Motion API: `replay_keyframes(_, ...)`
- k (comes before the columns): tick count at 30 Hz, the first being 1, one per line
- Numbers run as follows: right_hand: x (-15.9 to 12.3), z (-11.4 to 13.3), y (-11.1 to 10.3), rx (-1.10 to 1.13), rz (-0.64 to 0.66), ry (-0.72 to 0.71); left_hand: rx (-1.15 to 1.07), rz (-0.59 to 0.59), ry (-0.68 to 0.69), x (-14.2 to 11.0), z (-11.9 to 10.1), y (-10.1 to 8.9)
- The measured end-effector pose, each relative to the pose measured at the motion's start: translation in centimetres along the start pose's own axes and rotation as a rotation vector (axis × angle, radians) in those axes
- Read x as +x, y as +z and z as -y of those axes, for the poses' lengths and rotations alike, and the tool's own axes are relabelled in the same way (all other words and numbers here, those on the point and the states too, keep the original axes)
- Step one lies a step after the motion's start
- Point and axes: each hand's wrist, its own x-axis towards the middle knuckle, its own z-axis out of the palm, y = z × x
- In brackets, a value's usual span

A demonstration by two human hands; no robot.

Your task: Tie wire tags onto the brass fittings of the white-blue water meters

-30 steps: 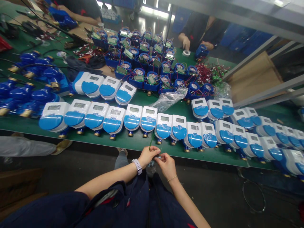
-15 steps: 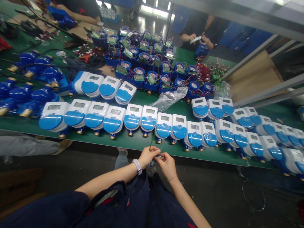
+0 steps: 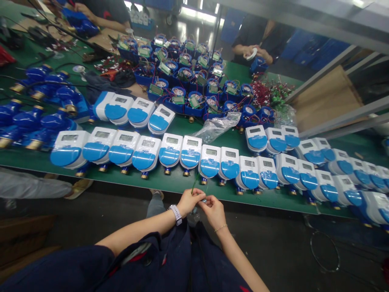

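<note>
My left hand is closed in a pinch just off the front edge of the bench, with a thin green wire standing up out of its fingers. My right hand meets it fingertip to fingertip, also pinched. Something small and bluish shows between the fingertips, too small to name. Beyond my hands, white and blue meters with small display windows stand in a row along the bench. Some of them have clear film over their fronts.
Open blue meter bodies with circuit boards and wires fill the middle. Blue pipe bodies lie at left. A clear plastic bag lies behind the row. Two co-workers' hands work across the bench. A metal frame stands at right.
My hands stay almost in place, fingertips shifting slightly around the wire. Across the bench, a co-worker has turned a white part in their hands.
</note>
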Motion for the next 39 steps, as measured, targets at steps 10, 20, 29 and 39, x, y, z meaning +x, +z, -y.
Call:
replay_keyframes(10, -0.2, -0.7, -0.7, 0.538, 0.102, 0.334, -0.068, -0.021, -0.082, -0.1, -0.5, -0.1)
replay_keyframes(20, -0.5, -0.2, -0.6, 0.696, 0.119, 0.368, -0.368, 0.159, -0.46, -0.1, -1.3, -0.6)
replay_keyframes(29, -0.4, 0.1, -0.3, 0.763, 0.147, 0.397, -0.49, 0.176, -0.444, -0.5, -0.8, -0.8)
replay_keyframes(39, 0.1, 0.2, 0.2, 0.762, 0.178, 0.362, -0.552, 0.079, -0.5, -0.4, -1.0, -0.2)
